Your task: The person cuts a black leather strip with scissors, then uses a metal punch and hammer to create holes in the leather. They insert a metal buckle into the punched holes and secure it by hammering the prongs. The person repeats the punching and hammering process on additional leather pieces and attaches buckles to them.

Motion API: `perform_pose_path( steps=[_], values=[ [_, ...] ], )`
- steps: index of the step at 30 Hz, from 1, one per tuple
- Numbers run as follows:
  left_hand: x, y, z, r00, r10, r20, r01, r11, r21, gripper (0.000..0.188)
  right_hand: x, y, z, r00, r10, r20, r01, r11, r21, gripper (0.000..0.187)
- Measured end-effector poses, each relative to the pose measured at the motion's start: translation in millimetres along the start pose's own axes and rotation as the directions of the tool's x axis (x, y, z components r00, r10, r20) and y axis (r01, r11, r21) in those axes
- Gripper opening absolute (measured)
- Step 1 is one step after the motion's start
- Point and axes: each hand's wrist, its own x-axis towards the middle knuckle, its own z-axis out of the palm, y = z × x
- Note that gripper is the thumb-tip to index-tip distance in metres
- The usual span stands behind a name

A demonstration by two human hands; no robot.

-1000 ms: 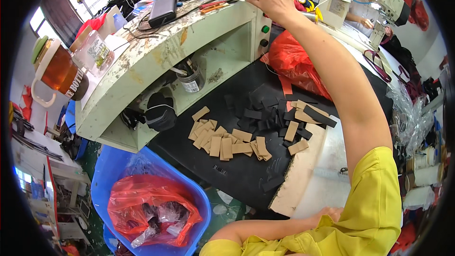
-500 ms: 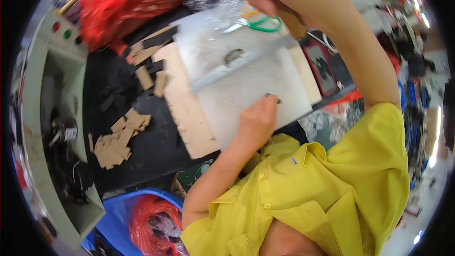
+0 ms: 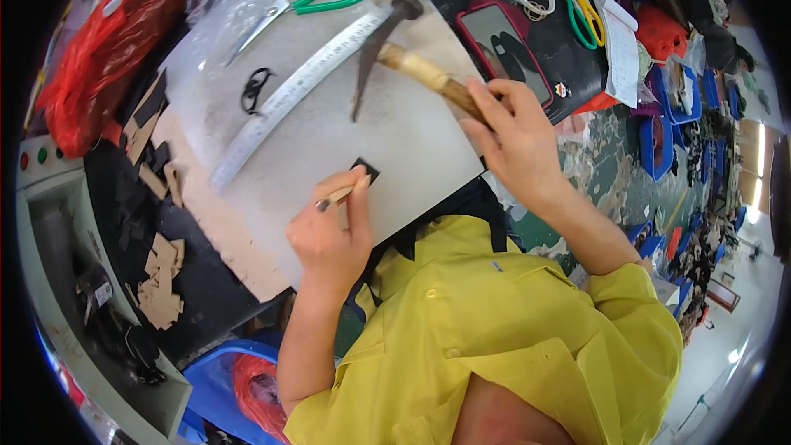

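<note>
In my right hand (image 3: 521, 138) is a hammer (image 3: 428, 72), gripped by its wooden handle, its dark metal head lying over the white board (image 3: 412, 165). My left hand (image 3: 334, 227) is closed at the board's near side, pinching a short tan stick-like tool (image 3: 336, 196) with a dark end. A small black piece (image 3: 366, 170) lies at its fingertips, partly covered by them. A metal ruler (image 3: 297, 97) crosses the board, with a small black loop-shaped item (image 3: 256, 91) beside it. Green-and-orange-handled scissors (image 3: 284, 7) rest at the far side.
Tan cardboard (image 3: 216, 227) extends beneath the board. Small tan pieces (image 3: 158, 288) lie on the black table at left. A red plastic bag (image 3: 115, 49) sits far left; a phone (image 3: 509, 53) and a second pair of scissors (image 3: 583, 16) are at right. A blue bin (image 3: 218, 383) stands below.
My right hand has come down from high up, bringing the hammer into fuller view over the board. My left hand stays closed near the board's front. The whole view has shifted.
</note>
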Motion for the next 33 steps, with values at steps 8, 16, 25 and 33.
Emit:
perform_pose_path(
  steps=[8, 16, 25, 33],
  values=[
    [-3, 0, 5, 0.999, -0.048, -0.020, 0.047, 0.998, -0.029, 0.015, 35, 98, 6, 0.984, 0.114, -0.137, -0.138, 0.974, -0.181, 0.055],
    [-10, -4, 2, 0.998, -0.049, -0.042, 0.047, 0.998, -0.042, 0.017, 41, 77, 7, 0.984, -0.110, -0.140, 0.058, 0.941, -0.332, 0.054],
    [-8, -2, 0, 0.999, -0.048, 0.018, 0.049, 0.997, -0.066, 0.014, 9, -15, 38, 0.800, -0.599, 0.048, 0.554, 0.766, 0.326, 0.038],
    [-4, -2, -2, 0.942, -0.335, 0.026, 0.309, 0.833, -0.458, 0.014, 9, -18, 40, 0.776, -0.628, 0.055, 0.612, 0.771, 0.175, 0.042]
  ],
)
